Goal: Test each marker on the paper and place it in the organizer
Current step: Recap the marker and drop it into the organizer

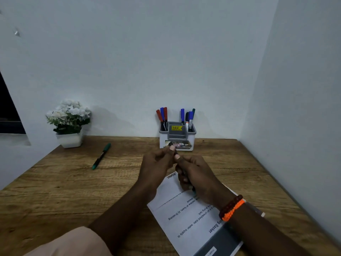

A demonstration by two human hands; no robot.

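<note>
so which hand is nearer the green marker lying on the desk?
Left. The left hand is right of the green marker, bare desk between; the right hand is farther right, over the paper.

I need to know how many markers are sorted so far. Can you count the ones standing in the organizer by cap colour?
Markers in the organizer:
Red: 2
Blue: 3
Black: 1
Green: 1
Total: 7

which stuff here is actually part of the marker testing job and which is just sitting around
Part of the job:
marker in hand, gripped by left hand and right hand
paper
organizer with markers already in it
green marker lying on the table

Just lying about:
flower pot
</note>
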